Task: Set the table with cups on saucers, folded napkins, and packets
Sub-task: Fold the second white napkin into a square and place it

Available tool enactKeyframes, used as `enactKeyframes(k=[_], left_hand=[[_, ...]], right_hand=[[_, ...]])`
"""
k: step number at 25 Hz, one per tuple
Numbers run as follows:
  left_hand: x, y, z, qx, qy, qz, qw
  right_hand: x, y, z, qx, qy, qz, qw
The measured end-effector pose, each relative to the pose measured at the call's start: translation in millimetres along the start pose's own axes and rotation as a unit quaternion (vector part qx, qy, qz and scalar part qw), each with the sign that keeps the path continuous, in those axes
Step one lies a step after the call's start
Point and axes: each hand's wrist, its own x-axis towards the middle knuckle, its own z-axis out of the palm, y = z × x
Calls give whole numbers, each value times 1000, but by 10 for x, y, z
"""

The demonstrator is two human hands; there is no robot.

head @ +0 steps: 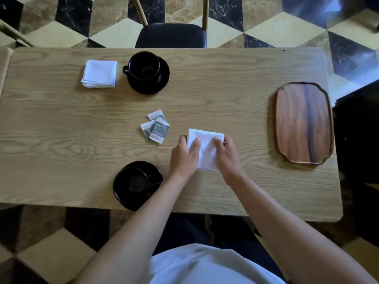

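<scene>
Holding a white napkin [206,149] flat on the table [61,124], the left hand [184,158] and right hand [226,156] pinch its side edges with curled fingers [196,141]. The print on the packets [155,126] at mid-table is too small to read. Near cup [136,182] and saucer [123,193] overhang the table's front edge; the left forearm hides part of them. Bare wood lies between napkin and tray [303,123].

The hands [184,158] [227,156] covered the near half of the napkin [206,140]. Print on the packets [155,127] was too small to read. The left forearm hid part of the near saucer [123,193]. The chair [171,35] was cut off by the worktop [61,130].
</scene>
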Motion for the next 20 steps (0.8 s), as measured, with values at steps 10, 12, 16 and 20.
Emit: enactKeyframes(k=[10, 12, 16, 20], left_hand=[[-597, -692, 226, 157, 53, -66, 984], [-591, -744, 182, 171, 51, -72, 981], [-583, -811, 93, 255, 15, -52, 965], [-684, -833, 35, 336, -21, -7, 942]], right_hand=[[-427, 825, 119, -284, 66, -29, 956], [-465, 860, 138, -316, 67, -42, 946], [-505, 883, 124, -370, 53, -52, 926], [-533, 836, 40, -403, 25, -62, 913]])
